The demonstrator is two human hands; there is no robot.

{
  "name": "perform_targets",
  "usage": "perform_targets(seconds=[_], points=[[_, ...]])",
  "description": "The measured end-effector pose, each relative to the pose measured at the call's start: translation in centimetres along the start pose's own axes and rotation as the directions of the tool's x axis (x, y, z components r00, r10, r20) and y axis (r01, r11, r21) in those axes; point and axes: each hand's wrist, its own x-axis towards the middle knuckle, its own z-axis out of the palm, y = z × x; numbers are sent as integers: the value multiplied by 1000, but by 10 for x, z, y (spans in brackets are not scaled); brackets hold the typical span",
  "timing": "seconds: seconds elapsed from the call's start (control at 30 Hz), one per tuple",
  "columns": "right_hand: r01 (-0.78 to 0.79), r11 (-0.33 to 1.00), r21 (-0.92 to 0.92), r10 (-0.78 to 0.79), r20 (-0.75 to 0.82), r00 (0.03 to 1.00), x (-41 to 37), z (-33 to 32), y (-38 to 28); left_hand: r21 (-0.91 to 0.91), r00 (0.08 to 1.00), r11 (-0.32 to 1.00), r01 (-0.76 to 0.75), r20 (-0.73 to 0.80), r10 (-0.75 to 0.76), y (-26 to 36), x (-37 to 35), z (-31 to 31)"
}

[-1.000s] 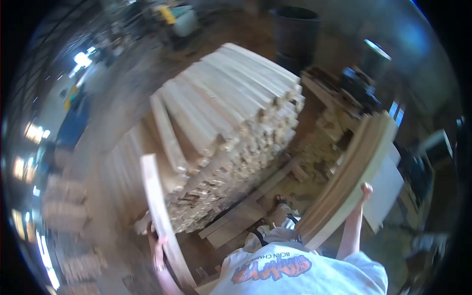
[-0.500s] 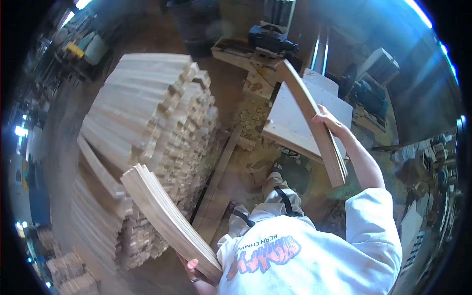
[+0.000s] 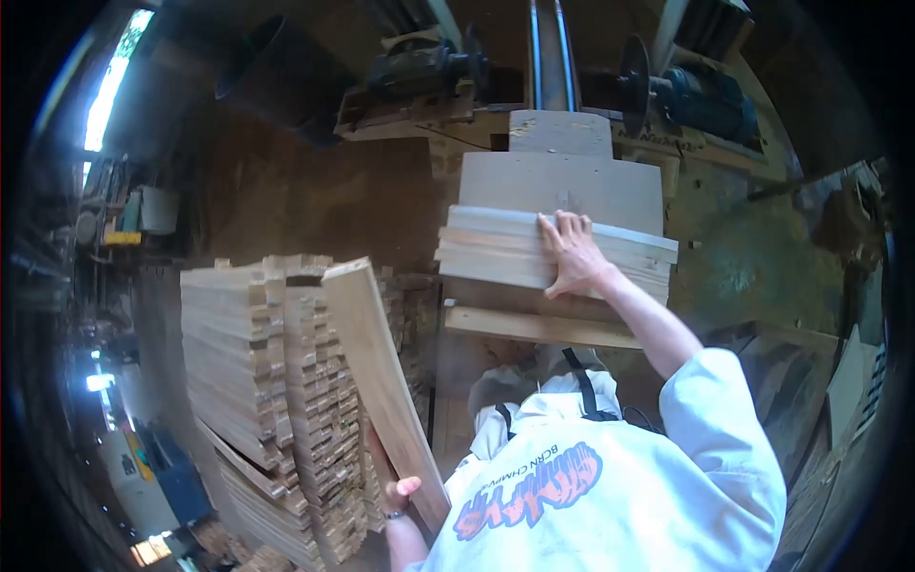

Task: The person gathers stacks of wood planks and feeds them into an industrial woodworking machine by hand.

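In the head view, my right hand (image 3: pixel 577 255) is on several wooden slats (image 3: pixel 496 250) lying side by side across a pale sliding board (image 3: pixel 553 176). Its fingers reach over the far slats and the thumb sits toward the near side, gripping across them. Low on the left, my left hand (image 3: pixel 402 490) is closed around the lower end of long wooden slats (image 3: pixel 381 372). These lean up and away from my body, beside a big stack of slats (image 3: pixel 229 353). How many pieces the left hand holds is hidden behind the front one.
Two metal rails (image 3: pixel 549 57) run away behind the board. A motor with a round disc (image 3: pixel 705 100) stands right of them, another motor (image 3: pixel 410 69) left. A dark bin (image 3: pixel 286 81) is at the back left. A wooden beam edge (image 3: pixel 538 325) lies nearer my legs.
My right hand has lowered its slats from a raised, slanted hold onto the board, where they lie crosswise. The left-hand slats now stand steeper. The view has turned toward the rails.
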Motion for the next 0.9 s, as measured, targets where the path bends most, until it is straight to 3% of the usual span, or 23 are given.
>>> perform_targets(seconds=[0.1, 0.2, 0.27, 0.4, 0.5, 0.53, 0.6, 0.63, 0.73, 0.8, 0.87, 0.9], points=[[52, 975, 216, -31, -98, 995, -10, 17, 8, 187, 934, 937, -293, 265, 239, 71, 77, 55], [-68, 969, 239, 77, -30, 997, -14, 19, -8, 269, 709, 727, -632, 580, 401, 123, 159, 107], [-174, 939, 297, 168, 48, 985, -5, 12, -20, 337, 544, 466, -818, 718, 434, 148, 213, 148], [-103, 964, 247, 149, -178, 973, -41, 29, -54, 439, 436, 66, -896, 844, 313, 178, 282, 268], [-172, 811, 559, 248, -62, 967, -97, -3, -71, 319, 289, -166, -933, 940, 182, 167, 329, 348], [-97, 773, 626, 293, -217, 931, -116, 2, -68, 266, 239, -228, -937, 961, 140, 164, 340, 368], [-255, 724, 641, 496, -227, 838, -156, 6, -62, 170, 162, -338, -926, 985, 53, 157, 354, 394], [-331, 647, 687, 625, -229, 746, -173, 6, -55, 175, 189, -373, -911, 982, -2, 154, 358, 401], [-568, 429, 702, 893, -238, 381, -211, 15, -35, 178, 209, -261, -949, 973, -96, 126, 378, 407], [-612, 460, 643, 886, -376, 271, -213, 32, -6, 219, 224, -91, -972, 973, -59, 123, 373, 399], [-700, 548, 458, 817, -473, 329, -205, 55, 21, 249, 249, 6, -968, 968, -15, 113, 374, 382], [-692, 470, 548, 883, -278, 379, -208, 66, 35, 249, 242, -18, -968, 953, 183, 109, 377, 368]])
